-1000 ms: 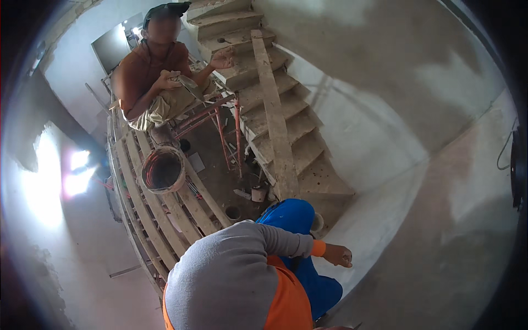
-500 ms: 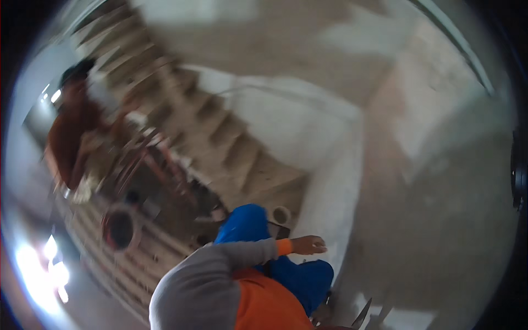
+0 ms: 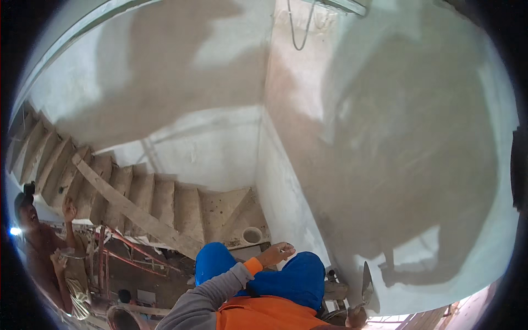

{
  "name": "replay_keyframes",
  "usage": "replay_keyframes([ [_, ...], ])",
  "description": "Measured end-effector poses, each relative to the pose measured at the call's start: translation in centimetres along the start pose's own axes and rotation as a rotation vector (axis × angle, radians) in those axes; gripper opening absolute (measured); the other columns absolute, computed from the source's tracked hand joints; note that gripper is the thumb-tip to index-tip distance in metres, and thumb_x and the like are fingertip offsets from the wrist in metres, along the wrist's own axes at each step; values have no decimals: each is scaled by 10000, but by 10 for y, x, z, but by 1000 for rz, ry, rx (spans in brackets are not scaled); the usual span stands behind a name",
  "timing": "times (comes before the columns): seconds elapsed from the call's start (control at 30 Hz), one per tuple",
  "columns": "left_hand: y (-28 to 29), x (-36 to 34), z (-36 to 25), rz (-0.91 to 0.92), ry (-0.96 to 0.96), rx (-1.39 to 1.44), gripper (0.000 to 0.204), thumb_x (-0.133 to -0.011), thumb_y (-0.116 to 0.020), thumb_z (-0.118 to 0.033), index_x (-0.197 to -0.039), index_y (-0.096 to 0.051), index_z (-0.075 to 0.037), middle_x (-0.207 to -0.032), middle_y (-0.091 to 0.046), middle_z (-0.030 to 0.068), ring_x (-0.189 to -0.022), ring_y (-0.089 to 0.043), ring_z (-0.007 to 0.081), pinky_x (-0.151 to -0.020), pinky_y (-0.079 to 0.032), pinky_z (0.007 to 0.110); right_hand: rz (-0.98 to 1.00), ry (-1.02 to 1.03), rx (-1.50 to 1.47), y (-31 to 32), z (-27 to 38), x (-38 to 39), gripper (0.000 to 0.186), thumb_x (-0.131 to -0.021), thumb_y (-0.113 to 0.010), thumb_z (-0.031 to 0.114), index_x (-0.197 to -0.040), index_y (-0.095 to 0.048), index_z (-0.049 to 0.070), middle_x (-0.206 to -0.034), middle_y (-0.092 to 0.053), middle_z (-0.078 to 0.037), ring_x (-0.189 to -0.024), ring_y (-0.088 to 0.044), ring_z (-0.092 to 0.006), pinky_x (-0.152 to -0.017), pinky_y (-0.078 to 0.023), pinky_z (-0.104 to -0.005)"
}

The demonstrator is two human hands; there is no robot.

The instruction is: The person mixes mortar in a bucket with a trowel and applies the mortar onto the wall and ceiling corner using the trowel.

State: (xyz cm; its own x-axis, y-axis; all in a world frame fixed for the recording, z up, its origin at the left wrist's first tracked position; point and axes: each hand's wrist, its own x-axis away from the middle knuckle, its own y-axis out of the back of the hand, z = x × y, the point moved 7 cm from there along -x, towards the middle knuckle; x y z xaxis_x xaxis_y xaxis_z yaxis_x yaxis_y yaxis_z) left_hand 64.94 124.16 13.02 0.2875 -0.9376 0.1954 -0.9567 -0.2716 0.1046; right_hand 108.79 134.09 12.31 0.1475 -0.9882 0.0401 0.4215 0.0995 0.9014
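My left hand (image 3: 276, 253), below a grey sleeve with an orange cuff, rests over my blue trousers (image 3: 291, 279) at the knees. Its fingers curl together, and whatever may be in them is too small to make out. At the lower edge my right hand (image 3: 356, 317) grips a trowel (image 3: 367, 284) by the handle, its pointed blade turned upward beside the wall. A round pale bucket (image 3: 252, 235) stands on the stair landing just beyond my left hand.
Concrete stairs (image 3: 140, 195) climb to the left, with a long plank (image 3: 129, 206) across them. Reddish scaffold bars (image 3: 132, 256) stand below. A co-worker (image 3: 47, 247) is at far left, one hand raised. Plastered walls (image 3: 412, 137) rise ahead and right; another bucket (image 3: 121, 318) is lower left.
My view has swung right and up, so stairs and co-worker sit lower and farther left. The right hand and trowel show more fully. My left hand stays curled near my knees.
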Motion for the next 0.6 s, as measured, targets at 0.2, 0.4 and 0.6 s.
replay_keyframes([
  [0.2, 13, 6, -16, 14, 23, -105, 581, -855, -508, -484, -1168, -489, 4, -959, -591, 118, -800, -572, 144, -685, -472, 287, -99, 10, -177, -6, 3, -9, 330, -697, -608, 282, -892, -580, 17, -800, -610, -211, -779, -582, -404, -668, -458, -449],
  [0.4, 62, 19, 14, -110, -149, -544, 527, -825, -571, -399, -1169, -497, -7, -1070, -578, 150, -945, -561, 270, -815, -445, 366, -55, 351, 97, -33, -10, -16, 308, -658, -659, 234, -829, -584, -11, -777, -608, -211, -752, -582, -395, -656, -455, -438],
  [0.6, 196, 74, 118, -223, 606, -1166, 494, -792, -573, -413, -1204, -522, -145, -1182, -538, 122, -1082, -513, 296, -903, -415, 416, -68, 59, -252, -23, 6, -3, 298, -648, -685, 250, -752, -582, -9, -741, -600, -201, -733, -589, -361, -638, -446, -425],
])
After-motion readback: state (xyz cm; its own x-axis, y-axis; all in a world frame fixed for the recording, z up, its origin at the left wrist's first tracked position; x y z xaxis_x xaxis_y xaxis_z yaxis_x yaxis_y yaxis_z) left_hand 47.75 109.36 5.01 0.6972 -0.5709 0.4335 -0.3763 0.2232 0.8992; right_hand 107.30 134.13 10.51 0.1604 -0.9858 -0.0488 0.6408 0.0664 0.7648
